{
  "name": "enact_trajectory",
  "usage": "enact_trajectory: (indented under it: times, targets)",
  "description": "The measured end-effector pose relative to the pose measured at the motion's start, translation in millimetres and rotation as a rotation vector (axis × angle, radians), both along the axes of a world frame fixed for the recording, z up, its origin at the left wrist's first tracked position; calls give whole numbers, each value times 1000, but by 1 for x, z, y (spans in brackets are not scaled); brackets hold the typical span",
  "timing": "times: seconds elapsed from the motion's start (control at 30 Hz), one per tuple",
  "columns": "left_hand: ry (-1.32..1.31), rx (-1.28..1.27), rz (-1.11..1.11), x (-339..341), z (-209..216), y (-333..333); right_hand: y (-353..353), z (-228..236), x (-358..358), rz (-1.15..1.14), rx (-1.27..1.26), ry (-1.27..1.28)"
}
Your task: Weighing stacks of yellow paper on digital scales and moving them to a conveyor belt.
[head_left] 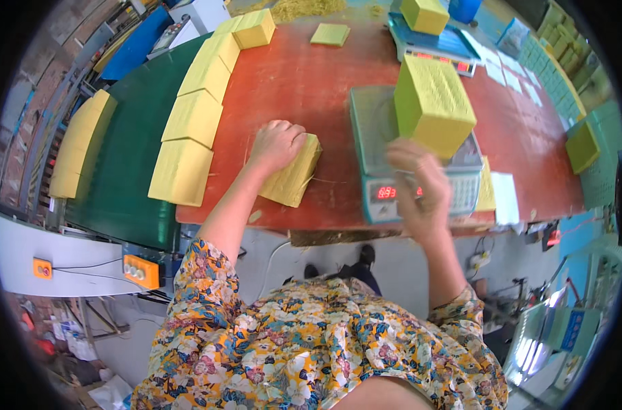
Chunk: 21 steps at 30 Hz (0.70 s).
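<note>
My left hand (pixel 278 145) grips the far end of a small stack of yellow paper (pixel 288 179) lying on the red table, its fingers curled over the top. A taller block of stacked yellow paper (pixel 434 102) stands on a digital scale (pixel 372 140) with a lit red display. In front of that block, over the scale, is my right hand (pixel 423 181). Its fingers are bent but smeared by motion, and whether they touch the paper I cannot tell.
Yellow paper blocks (pixel 191 116) line the table's left side, beside a green belt (pixel 130 154) carrying more blocks. A thin yellow stack (pixel 330 35) lies at the back. Behind the near scale stands a second scale (pixel 427 42) with a block on it. White sheets (pixel 506 198) lie at right.
</note>
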<state>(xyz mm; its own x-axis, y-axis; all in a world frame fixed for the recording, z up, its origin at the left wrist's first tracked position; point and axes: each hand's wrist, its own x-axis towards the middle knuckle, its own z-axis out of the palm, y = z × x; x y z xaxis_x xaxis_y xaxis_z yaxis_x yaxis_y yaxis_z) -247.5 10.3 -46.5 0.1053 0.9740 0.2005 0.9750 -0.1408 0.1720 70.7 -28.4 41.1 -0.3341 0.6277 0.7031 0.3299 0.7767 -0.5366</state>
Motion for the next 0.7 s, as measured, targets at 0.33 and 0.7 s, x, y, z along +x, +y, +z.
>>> enact_trajectory:
  times: [0.33, 0.7]
  targets:
    - [-97, 96, -260, -5, 8, -96, -88, -162, -125, -73, -963, 406]
    - [-127, 29, -370, -11, 5, -102, -69, -159, -139, 15, -1195, 545]
